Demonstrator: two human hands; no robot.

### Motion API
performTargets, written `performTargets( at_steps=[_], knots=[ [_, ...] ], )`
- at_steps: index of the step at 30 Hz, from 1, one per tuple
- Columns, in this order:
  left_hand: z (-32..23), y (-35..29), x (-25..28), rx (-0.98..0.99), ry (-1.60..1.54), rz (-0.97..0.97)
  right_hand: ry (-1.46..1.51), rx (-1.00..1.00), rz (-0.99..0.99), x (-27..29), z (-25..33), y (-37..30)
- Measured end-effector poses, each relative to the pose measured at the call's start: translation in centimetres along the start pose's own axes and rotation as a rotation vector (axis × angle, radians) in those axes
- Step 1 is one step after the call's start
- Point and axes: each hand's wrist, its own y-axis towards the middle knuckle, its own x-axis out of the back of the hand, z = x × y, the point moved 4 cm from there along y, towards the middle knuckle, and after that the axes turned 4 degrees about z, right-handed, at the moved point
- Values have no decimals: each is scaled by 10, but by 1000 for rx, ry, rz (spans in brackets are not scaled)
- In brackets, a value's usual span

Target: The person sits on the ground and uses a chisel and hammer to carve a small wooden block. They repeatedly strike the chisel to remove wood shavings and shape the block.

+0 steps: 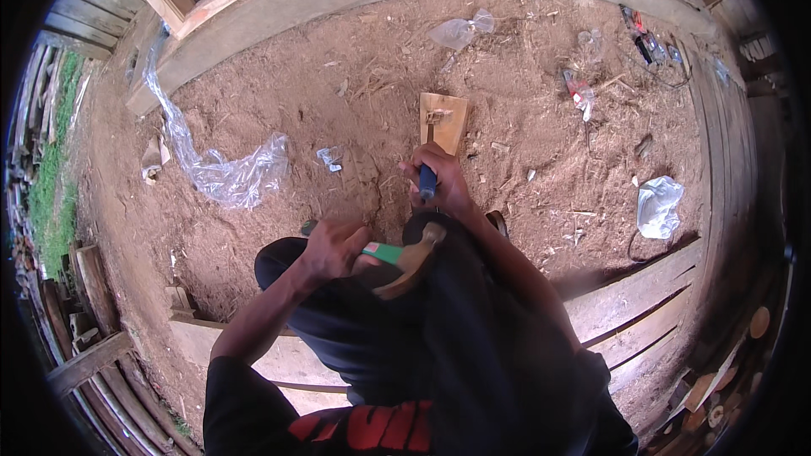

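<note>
My left hand (338, 248) is closed around the green handle of a claw hammer (412, 265), whose head hangs over my lap, apart from the chisel. My right hand (441, 176) grips a chisel (428, 184) by its blue handle. The chisel's blade points away from me, its tip at a small chipped-out recess in a short wooden board (454, 118). The board lies just beyond my knees, on ground strewn with shavings. My right hand covers the near end of the board.
Clear plastic sheeting (241, 171) lies to the left, and a plastic bag (463, 30) farther out. A white bag (659, 207) rests at the right. Tools with a cord (644, 44) lie at the far right. Wooden planks (642, 308) are beside and behind me; a beam (355, 0) borders the far side.
</note>
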Motion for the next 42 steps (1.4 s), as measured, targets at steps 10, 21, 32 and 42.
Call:
performTargets(
  at_steps=[10, 21, 32, 42],
  knots=[
    [4, -4, -11, 212, 81, 36, -24, 5, 55, 0, -6, 2],
    [3, -5, -10, 60, -35, -7, -33, 13, 55, -2, -14, -1],
    [4, 4, -13, 159, 11, 10, 20, -39, 71, -3, -9, 2],
    [6, -5, -6, 131, 50, 75, -45, 11, 117, -1, -16, 4]
  ],
)
